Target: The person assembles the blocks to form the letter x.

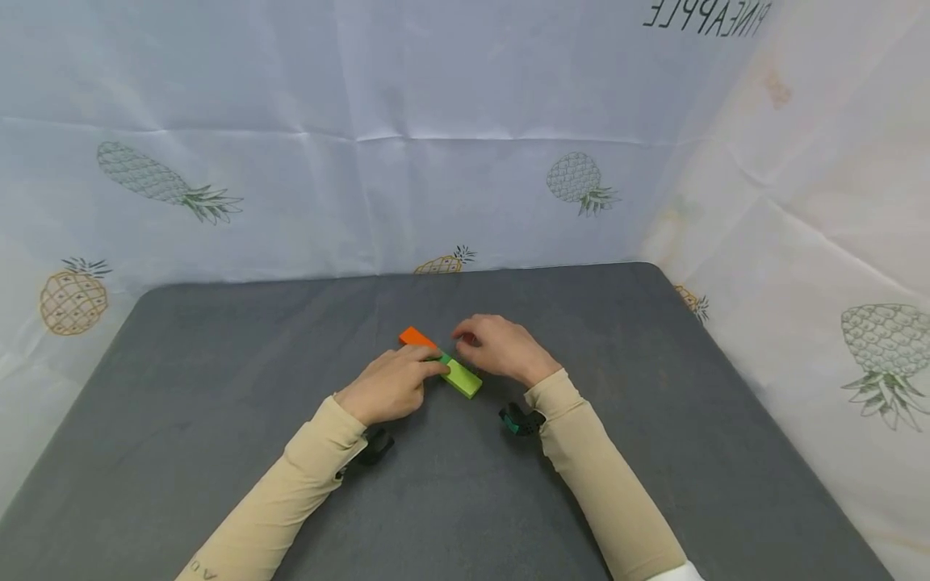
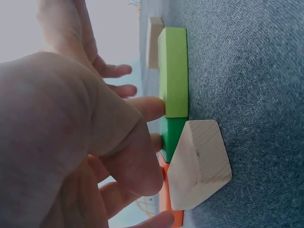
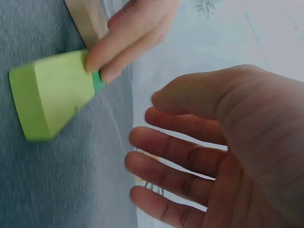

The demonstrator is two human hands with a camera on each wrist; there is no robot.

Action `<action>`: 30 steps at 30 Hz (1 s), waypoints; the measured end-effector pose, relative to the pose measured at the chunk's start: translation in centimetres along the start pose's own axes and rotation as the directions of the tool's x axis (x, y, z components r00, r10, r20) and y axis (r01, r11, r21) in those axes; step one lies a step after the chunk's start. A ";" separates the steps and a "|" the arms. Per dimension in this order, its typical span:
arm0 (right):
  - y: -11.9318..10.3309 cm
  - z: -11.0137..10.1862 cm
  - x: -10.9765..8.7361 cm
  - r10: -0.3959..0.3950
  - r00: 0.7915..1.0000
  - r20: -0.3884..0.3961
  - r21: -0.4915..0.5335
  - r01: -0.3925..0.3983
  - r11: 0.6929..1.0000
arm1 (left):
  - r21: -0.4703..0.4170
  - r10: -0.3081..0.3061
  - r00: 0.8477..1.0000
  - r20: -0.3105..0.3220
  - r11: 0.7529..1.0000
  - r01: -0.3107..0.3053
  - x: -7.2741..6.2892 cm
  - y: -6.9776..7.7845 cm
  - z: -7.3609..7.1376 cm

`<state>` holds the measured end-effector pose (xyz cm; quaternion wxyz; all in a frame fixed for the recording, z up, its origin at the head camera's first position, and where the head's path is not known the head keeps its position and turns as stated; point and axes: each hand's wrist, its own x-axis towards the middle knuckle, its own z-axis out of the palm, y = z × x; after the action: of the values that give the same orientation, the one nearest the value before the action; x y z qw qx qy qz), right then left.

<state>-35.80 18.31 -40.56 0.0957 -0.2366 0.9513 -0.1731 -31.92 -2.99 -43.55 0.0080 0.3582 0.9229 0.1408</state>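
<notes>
A light green block (image 1: 465, 379), a dark green block (image 1: 445, 358) and an orange block (image 1: 416, 336) lie end to end in a slanting row on the table. My left hand (image 1: 392, 383) reaches over the row, and its fingertips touch the light green and dark green blocks. In the left wrist view, a plain wooden block (image 2: 202, 161) with sloped sides lies against the row, close by the left thumb. To the right of the row hovers my right hand (image 1: 501, 347), fingers loosely bent, palm holding nothing; it is apart from the blocks.
Another plain wooden block (image 2: 154, 42) stands beyond the light green one in the left wrist view. The dark grey table (image 1: 218, 403) extends around the blocks. A white cloth with pineapple prints (image 1: 349, 186) hangs behind the table and along its right side.
</notes>
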 end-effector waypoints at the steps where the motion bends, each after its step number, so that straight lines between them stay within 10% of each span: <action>1: 0.2 -0.2 0.0 0.001 1.000 -0.007 0.008 -0.001 1.000 | -0.004 -0.003 1.000 -0.005 1.000 0.003 0.0 0.1 0.0; 17: 4.4 -2.5 -1.4 0.023 1.000 -0.020 0.112 -0.020 0.994 | -0.045 0.001 1.000 -0.028 0.999 -0.002 0.2 0.1 0.4; 30: 6.4 -1.7 -3.3 -0.029 0.995 0.093 -0.031 0.032 0.999 | -0.081 -0.047 0.999 0.022 0.996 0.048 -0.6 -0.3 0.1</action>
<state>-36.00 25.68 -41.03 0.1334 -0.2603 0.9447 -0.1481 -31.65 -3.59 -43.81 0.0352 0.3369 0.9245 0.1747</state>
